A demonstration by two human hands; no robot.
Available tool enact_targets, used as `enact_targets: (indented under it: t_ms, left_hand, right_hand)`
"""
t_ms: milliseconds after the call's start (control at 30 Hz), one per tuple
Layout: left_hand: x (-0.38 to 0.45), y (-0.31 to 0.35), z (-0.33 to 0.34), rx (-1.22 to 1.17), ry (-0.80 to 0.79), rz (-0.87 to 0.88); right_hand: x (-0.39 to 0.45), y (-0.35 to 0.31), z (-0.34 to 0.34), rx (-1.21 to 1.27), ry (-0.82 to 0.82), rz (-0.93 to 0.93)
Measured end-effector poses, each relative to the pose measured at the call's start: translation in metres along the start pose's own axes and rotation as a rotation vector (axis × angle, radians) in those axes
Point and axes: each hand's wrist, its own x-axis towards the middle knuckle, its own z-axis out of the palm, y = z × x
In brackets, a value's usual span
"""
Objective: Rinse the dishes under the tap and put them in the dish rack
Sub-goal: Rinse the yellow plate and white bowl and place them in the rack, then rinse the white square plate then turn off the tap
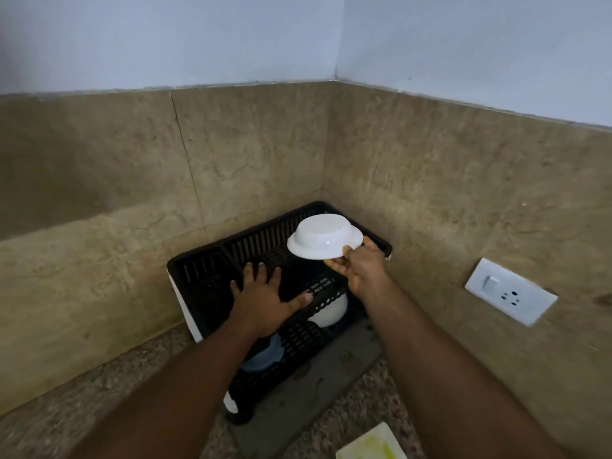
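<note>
Pinching the inverted white bowl (324, 239) by its near rim, right hand (359, 267) over dish rack (212, 270); left hand (265, 299) spread flat.

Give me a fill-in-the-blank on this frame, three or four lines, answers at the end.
1. The right hand holds a white bowl turned ____ over the dish rack.
2. The left hand rests on the rack with its fingers ____.
3. On the rack's lower tier, beside a white dish, sits a dish of ____ colour.
4. The wall socket is on the ____ side of the rack.

Answers: upside down; spread open; blue; right
</note>
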Motion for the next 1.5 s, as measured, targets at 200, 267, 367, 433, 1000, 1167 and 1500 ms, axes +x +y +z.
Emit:
enact_targets:
  t_ms: [200,267,367,433,1000,1167,1500]
  left_hand:
    - [0.004,-0.003,0.007,0.002,0.016,0.005]
    - [0.005,-0.003,0.008,0.006,0.019,0.009]
    - [0.006,-0.002,0.01,0.006,0.024,0.008]
    - [0.007,-0.002,0.01,0.003,0.018,0.007]
    - [-0.049,0.045,0.005,0.135,0.21,0.367]
    - [-0.106,0.069,0.071,0.002,0.256,0.509]
    - [-0.178,0.096,0.209,-0.287,-0.392,-0.025]
  right_hand:
    - [0.052,0.016,0.035,-0.098,0.039,-0.026]
    - [0.066,0.021,0.039,-0.113,0.054,-0.02]
    - [0.08,0.027,0.041,-0.115,0.071,-0.014]
    - [0.084,0.027,0.042,-0.104,0.075,-0.02]
    - [-0.036,0.043,-0.046,-0.338,0.174,-0.13]
    - [-0.115,0.101,-0.154,-0.729,0.225,-0.057]
    - [-0.209,0.191,-0.31,-1.2,0.238,0.289]
